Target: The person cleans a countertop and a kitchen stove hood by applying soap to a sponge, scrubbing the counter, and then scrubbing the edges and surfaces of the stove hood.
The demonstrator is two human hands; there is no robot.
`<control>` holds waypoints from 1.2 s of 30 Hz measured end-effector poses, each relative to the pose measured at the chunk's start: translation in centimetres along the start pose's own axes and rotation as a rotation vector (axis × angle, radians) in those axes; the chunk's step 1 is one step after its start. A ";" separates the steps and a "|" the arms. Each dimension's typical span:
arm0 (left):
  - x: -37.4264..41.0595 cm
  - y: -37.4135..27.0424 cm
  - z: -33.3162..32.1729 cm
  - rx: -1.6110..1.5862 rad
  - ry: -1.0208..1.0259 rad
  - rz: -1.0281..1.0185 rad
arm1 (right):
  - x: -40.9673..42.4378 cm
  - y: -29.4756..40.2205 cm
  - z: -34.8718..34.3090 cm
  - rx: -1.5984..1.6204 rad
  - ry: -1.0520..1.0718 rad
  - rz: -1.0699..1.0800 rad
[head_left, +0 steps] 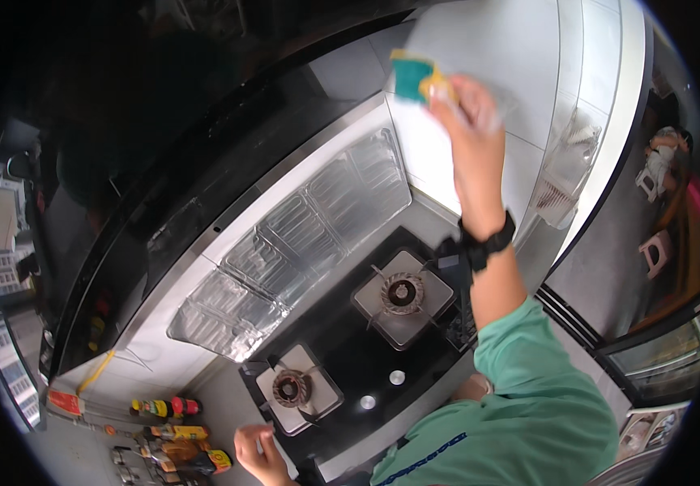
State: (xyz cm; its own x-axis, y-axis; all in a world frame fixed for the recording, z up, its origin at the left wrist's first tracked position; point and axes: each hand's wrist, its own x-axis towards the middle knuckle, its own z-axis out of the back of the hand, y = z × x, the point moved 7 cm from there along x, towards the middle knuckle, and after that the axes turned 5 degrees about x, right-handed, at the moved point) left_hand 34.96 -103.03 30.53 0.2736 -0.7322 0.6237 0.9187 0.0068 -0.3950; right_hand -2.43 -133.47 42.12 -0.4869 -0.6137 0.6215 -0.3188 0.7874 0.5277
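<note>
My right hand (468, 106), with a black band at the wrist, is raised in front of the white tiled wall. It grips a green and yellow scouring sponge (412, 78), its green side showing; hand and sponge are slightly blurred. Low in the view, my left hand (259, 452) is loosely curled, with nothing seen in it, beside the near left corner of the black gas hob (350, 364). The hob has a right burner (402, 293) and a left burner (291, 389), with two round knobs between them. Behind it, a foil splash sheet (313, 237) covers the lower wall.
A black range hood (186, 237) overhangs the hob. Bottles and jars of condiments (180, 449) stand at the lower left. A clear plastic rack (569, 164) hangs on the right wall. Past the doorway at the far right are a person (663, 161) and a pink stool (655, 254).
</note>
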 end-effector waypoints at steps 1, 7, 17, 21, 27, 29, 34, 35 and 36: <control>-0.9 1.3 0.4 0.044 0.036 0.048 | 2.1 -0.1 0.3 -0.022 -0.040 0.099; -3.6 5.8 4.1 0.094 0.076 0.241 | 8.8 -1.2 -2.2 -0.386 -0.099 0.456; -4.2 8.7 5.3 0.088 0.057 0.279 | 10.2 -5.4 -7.0 -0.450 -0.129 0.466; -4.6 10.7 4.6 0.069 0.073 0.343 | 5.8 -2.9 -11.2 -0.328 0.066 0.621; -3.9 12.6 3.8 0.040 0.106 0.381 | 7.5 -3.5 -7.4 -0.097 -0.238 0.480; -4.3 13.3 4.0 0.038 0.111 0.399 | 7.4 -3.4 -8.6 -0.071 -0.124 0.537; -3.7 12.2 4.1 0.067 0.070 0.284 | 3.2 -1.5 -12.5 -0.289 -0.049 0.878; -3.7 12.1 4.0 0.062 0.042 0.307 | 2.9 -2.0 -13.0 -0.282 -0.009 0.843; -3.8 11.9 3.8 0.057 0.014 0.328 | 2.4 -2.2 -13.5 -0.236 0.034 0.828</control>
State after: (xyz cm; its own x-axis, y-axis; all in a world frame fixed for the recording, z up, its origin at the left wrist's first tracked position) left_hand 45.95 -97.58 25.95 0.5539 -0.6940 0.4600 0.7967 0.2814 -0.5348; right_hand 8.12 -137.49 50.28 -0.4622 0.1484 0.8742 0.3071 0.9517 0.0008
